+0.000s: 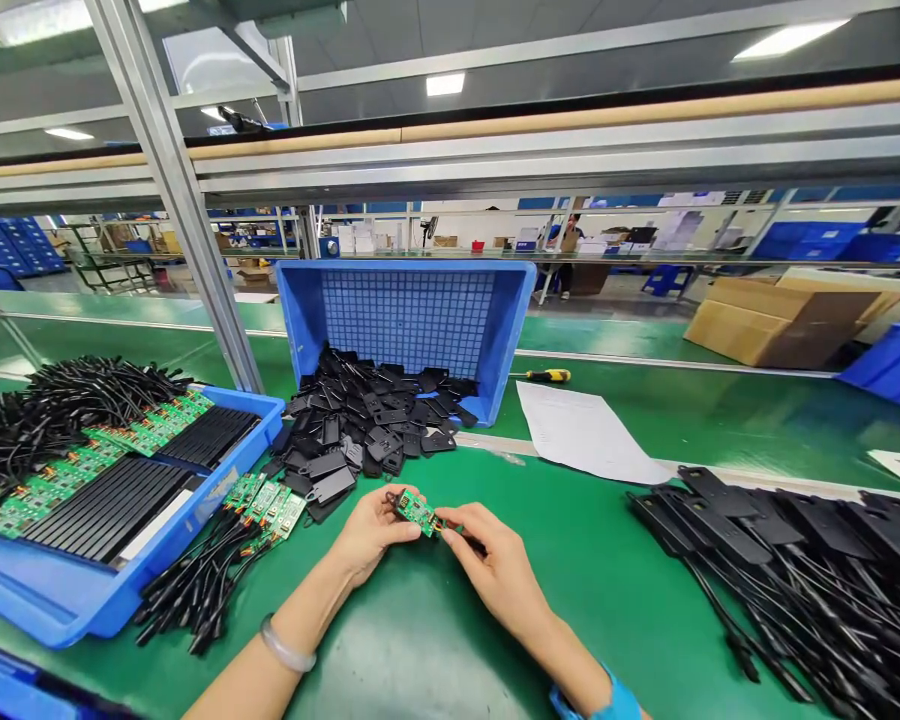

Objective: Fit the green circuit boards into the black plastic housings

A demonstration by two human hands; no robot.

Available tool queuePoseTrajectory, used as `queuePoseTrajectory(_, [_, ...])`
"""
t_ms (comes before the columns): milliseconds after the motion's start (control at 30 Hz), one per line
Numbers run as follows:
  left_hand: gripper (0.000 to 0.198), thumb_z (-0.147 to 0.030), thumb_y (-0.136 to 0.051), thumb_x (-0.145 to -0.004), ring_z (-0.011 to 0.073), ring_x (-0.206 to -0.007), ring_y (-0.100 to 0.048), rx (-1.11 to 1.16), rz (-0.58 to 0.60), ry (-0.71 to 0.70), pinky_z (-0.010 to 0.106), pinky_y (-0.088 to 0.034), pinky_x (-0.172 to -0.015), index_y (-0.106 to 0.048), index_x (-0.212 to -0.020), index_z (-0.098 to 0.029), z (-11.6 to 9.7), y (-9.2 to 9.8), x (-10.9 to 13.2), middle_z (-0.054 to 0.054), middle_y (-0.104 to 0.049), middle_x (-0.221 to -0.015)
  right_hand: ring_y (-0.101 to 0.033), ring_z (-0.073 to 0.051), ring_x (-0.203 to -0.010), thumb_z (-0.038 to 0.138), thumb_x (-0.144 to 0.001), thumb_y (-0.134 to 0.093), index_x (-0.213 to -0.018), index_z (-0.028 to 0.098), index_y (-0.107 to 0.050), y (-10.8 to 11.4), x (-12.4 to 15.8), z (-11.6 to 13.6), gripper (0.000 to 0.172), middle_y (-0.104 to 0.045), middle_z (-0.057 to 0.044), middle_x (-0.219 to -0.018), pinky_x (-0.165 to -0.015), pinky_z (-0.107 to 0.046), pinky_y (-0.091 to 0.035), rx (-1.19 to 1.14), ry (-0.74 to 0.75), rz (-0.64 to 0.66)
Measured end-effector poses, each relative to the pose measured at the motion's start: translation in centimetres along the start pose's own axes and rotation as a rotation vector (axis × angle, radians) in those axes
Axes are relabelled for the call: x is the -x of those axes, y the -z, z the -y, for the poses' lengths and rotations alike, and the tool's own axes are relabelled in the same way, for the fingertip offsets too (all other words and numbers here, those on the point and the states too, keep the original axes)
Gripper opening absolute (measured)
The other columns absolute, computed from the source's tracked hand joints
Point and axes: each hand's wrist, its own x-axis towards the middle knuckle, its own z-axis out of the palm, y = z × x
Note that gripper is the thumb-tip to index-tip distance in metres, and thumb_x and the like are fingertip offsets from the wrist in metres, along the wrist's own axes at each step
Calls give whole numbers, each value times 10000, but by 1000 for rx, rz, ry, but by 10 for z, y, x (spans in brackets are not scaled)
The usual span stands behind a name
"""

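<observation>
My left hand (371,530) and my right hand (491,562) meet over the green table, both pinching a small green circuit board (416,511) with a black part at its left end. The fingers of both hands are closed around the board's ends. Just beyond my hands lies a heap of black plastic housings (367,415) spilling out of a tipped blue crate (412,320). Left of my left hand sit several more green boards with black cables (262,505).
A blue tray (90,610) at the left holds green boards, black cables and black ribbed trays. Finished black pieces with cables (795,560) pile up at the right. A white paper sheet (585,430) and a yellow-handled screwdriver (544,376) lie behind. Cardboard boxes (780,320) stand far right.
</observation>
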Motion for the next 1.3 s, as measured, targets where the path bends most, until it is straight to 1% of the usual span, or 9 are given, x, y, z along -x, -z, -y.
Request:
queuePoseTrajectory(200, [546, -187, -824, -604, 216, -976, -613, 132, 59, 104, 361, -490, -854, -579, -1092, -191, -5, -7, 7, 97, -617, -1150, -584, -190, -762, 359, -928, -459, -1081, 225, -675, -3, 0, 1, 297, -605, -61, -861, -649, -280, -484, -23, -23, 7])
queuePoseTrajectory(367, [555, -228, -804, -640, 224, -988, -616, 98, 42, 114, 344, -516, -819, -568, -1142, -193, -3, -10, 7, 105, -601, -1176, -568, -203, -768, 364, -918, -464, -1062, 231, -690, -7, 1, -3, 299, -586, -66, -846, -701, -318, -483, 5, -56, 18])
queuePoseTrajectory(500, [474, -324, -785, -663, 200, -900, -633, 53, -68, 86, 317, -527, -754, -591, -1059, -149, 6, -14, 3, 115, -641, -1084, -566, -209, -764, 326, -923, -444, -1038, 233, -686, -14, 4, -7, 284, -580, -67, -837, -713, -332, -474, 31, -40, 25])
queuePoseTrajectory(600, [464, -378, -780, -649, 191, -842, -640, 4, -144, 53, 293, -527, -703, -593, -993, -130, 10, -16, 1, 114, -666, -1012, -568, -204, -739, 336, -899, -486, -1010, 230, -660, -17, 5, -7, 232, -595, -57, -834, -694, -320, -470, 16, -79, 25])
queuePoseTrajectory(733, [473, -393, -770, -647, 188, -790, -646, -46, -180, 18, 270, -524, -640, -566, -976, -122, 8, -15, 1, 107, -680, -935, -522, -165, -587, 369, -848, -544, -860, 200, -613, -15, 2, -6, 183, -592, -22, -717, -565, -273, -419, 7, -225, 50])
queuePoseTrajectory(900, [601, -457, -749, -663, 232, -874, -659, -80, -183, -44, 333, -535, -720, -485, -1105, -148, 11, -16, 1, 121, -680, -969, -450, -132, -508, 398, -862, -479, -616, 176, -589, -14, -2, -13, 349, -543, 10, -536, -492, -240, -300, -20, -307, 220])
queuePoseTrajectory(1067, [661, -513, -710, -680, 236, -853, -668, -85, -169, -17, 392, -527, -766, -409, -1164, -180, 12, -17, 1, 122, -680, -998, -427, -116, -485, 418, -808, -529, -582, 171, -561, -19, -2, -15, 337, -527, 20, -508, -478, -226, -280, -158, -353, 199])
queuePoseTrajectory(1200, [594, -414, -703, -692, 209, -854, -657, -71, -130, 16, 349, -510, -758, -423, -1170, -198, 7, -15, 2, 99, -674, -1017, -459, -127, -436, 473, -792, -513, -626, 189, -544, -22, 0, -17, 331, -522, 15, -495, -423, -220, -328, -224, -443, 232])
queuePoseTrajectory(1300, [638, -358, -716, -676, 171, -797, -643, -119, -79, 53, 278, -484, -690, -409, -1209, -191, 7, -12, 3, 93, -667, -1009, -524, -160, -446, 514, -767, -524, -838, 199, -575, -23, 3, -21, 327, -543, 12, -569, -376, -232, -376, -256, -481, 226])
